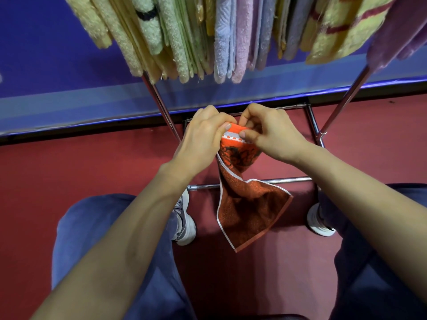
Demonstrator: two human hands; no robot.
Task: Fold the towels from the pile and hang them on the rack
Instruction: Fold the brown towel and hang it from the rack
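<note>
Below hung rack (161,105), both hands (203,132) pinch orange towel (249,204), hanging lengthwise downward

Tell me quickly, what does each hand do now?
Left hand: pinches the top edge of the orange towel.
Right hand: pinches the same edge.

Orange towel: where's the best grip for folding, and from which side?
Take the orange towel by its white-banded top hem, one corner per hand, coming in from each side. The left hand and right hand both pinch that hem close together, and the rest hangs free and twisted below, so spreading the hem corners apart would probably let it drop flat.
</note>
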